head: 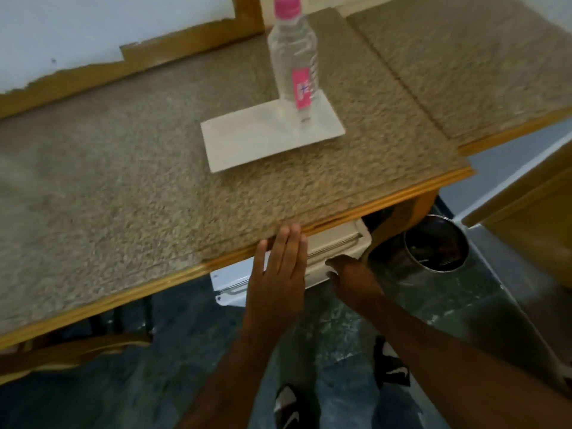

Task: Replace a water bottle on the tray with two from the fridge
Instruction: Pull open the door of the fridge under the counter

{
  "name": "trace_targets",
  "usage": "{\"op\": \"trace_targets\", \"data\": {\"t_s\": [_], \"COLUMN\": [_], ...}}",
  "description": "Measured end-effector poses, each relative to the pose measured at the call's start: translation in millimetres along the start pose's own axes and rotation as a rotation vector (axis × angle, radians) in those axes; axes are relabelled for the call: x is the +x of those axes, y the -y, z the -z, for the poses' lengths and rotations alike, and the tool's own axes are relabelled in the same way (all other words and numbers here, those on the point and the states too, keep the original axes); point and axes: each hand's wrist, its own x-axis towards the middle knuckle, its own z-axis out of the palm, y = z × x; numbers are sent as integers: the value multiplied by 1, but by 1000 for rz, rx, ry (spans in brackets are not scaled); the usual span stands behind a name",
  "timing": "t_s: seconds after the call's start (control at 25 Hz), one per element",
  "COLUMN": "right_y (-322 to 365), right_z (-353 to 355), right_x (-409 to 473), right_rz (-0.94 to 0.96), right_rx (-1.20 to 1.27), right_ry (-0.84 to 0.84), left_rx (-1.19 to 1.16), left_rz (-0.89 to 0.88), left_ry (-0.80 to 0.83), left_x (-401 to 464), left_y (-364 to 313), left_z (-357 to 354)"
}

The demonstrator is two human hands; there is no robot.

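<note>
View from the head camera, looking down over a speckled surface (123, 187) with a wooden front edge. One bottle (293, 57), clear with a pink cap and pink label, stands upright on the far right part of a pale flat tray (247, 144); the rest of the tray is bare. The tray lies well back from the front edge of the surface, with open room on every side.

Progress, as judged: the task is at its start. The bottle to be replaced is not yet removed, and no fridge bottle is in view. The white unit (334, 246) tucked under the surface is probably the fridge; whether its door is ajar cannot be told.

Hands: the left hand (278, 274) is flat, fingers extended and together, its fingertips at the front edge of the surface, grasping nothing. The right hand (346, 270) reaches to the top corner of the white unit; its fingers are partly hidden, so whether they grip it cannot be told.

Clearances: the overhanging edge sits just above the unit, leaving little headroom. A round metal bin (436, 243) stands just right of the unit, limiting room there. The floor (340, 329) is open before the unit, near the person's shoes.
</note>
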Motion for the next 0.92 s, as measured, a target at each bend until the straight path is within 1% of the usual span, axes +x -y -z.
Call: {"op": "trace_targets", "data": {"t_s": [0.08,0.12,0.16,0.24,0.36,0.48,0.6,0.72,0.8,0.92], "right_y": [16,22,28,37,43,39,30,25,23,23], "right_z": [-34,-42,-55,-81,-107,-126,-145,-161,-167,-172], "right_x": [11,18,26,43,64,78,80,78,81,82], "right_rz": [51,74,97,144,185,180,165,171,205,207], "right_rx": [-28,-49,-70,-119,-192,-236,-238,-180,-254,-337], "right_ry": [-5,-6,-10,1,76,127,99,-16,-52,-59], "left_rx": [67,93,127,146,15,-104,-178,-168,-155,-131], "left_rz": [-36,-40,-26,50,167,304,377,376,387,379], "left_ry": [73,151,234,348,481,595,614,555,530,536], "left_x": [-53,-69,-81,-94,-92,-97,-113,-128,-131,-133], "left_y": [29,42,55,77,94,102,99,96,94,92], "left_z": [-26,-37,-48,-75,-109,-145,-171,-187,-191,-192]}}
